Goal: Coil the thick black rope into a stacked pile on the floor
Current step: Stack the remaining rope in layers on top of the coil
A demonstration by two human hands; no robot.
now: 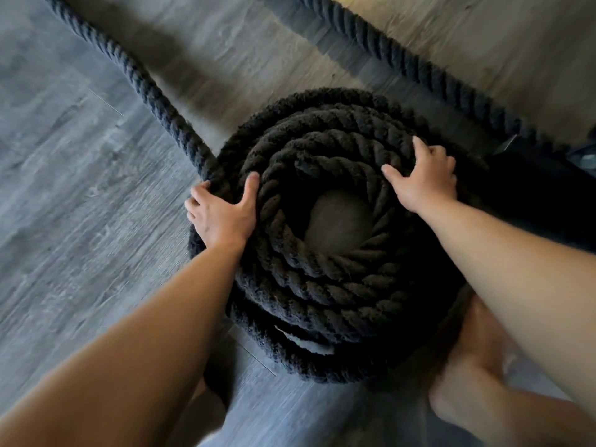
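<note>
Head: coil (322, 285) seemingly under both grips (222, 214) (425, 182)

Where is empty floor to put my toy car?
The widest bare floor lies left of the coil and left rope strand. A smaller wedge sits between that strand and the right rope strand. Near the coil's bottom right it's crowded by a foot.

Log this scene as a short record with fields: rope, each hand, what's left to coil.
coil: rope coil, stacked turns on the floor, which shows through its open centre
left: left hand grips the coil's outer left edge, thumb on top
right: right hand, fingers bent over a top turn, far right side
uncoiled: left loose length and right loose length run away from the coil
also: bare foot beside it
</note>
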